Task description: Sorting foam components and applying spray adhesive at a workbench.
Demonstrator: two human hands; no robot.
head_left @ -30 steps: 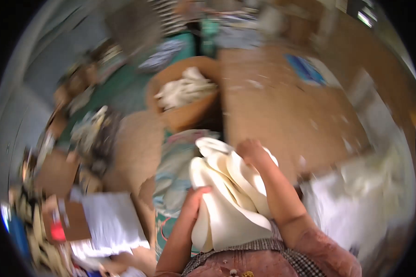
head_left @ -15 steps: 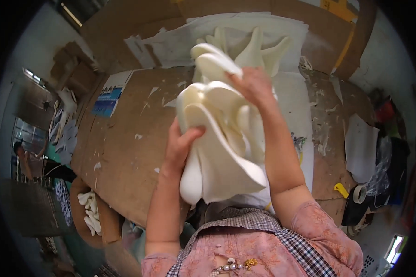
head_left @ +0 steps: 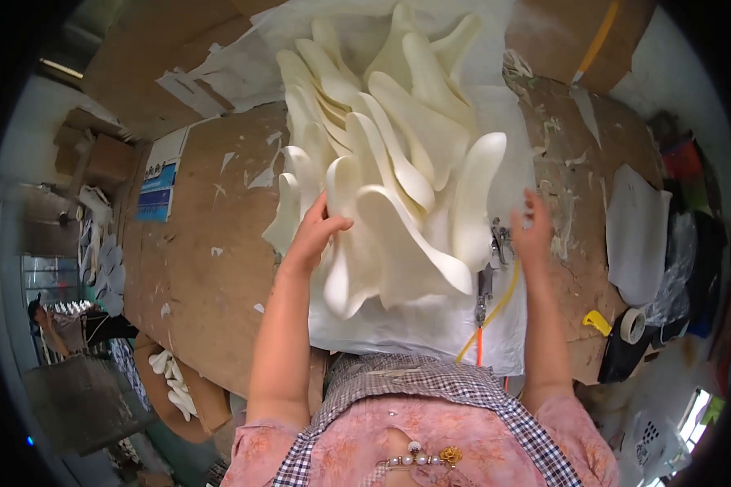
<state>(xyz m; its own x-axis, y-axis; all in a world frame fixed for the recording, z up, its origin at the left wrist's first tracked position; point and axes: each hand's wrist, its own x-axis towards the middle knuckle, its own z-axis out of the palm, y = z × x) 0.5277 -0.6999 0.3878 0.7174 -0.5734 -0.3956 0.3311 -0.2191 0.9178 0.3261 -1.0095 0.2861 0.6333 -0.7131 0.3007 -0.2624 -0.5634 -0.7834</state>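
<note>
Cream-white, curved, moulded foam pieces lie in a heap on a white sheet [head_left: 495,333] in front of me. My left hand [head_left: 313,235] has its thumb over the edge of the nearest foam piece [head_left: 406,260], its other fingers partly hidden behind it. To the right, my right hand [head_left: 532,227] is in the air, slightly blurred, fingers apart and nothing in it. It is nearest to a metal hand tool [head_left: 485,288] with orange and yellow hoses, lying beside a foam piece that stands tilted [head_left: 475,199].
Brown cardboard [head_left: 211,268] with white scraps covers the table. A yellow-handled tool [head_left: 597,322] and a tape roll [head_left: 632,325] lie at right, near a grey-white sheet [head_left: 638,235]. A box of white pieces [head_left: 170,381] stands lower left. Another person [head_left: 65,329] is far left.
The foam pieces I held up now rest on the heap. My right hand has let go and moved right and down; my left hand stays at the near piece. The view has shifted.
</note>
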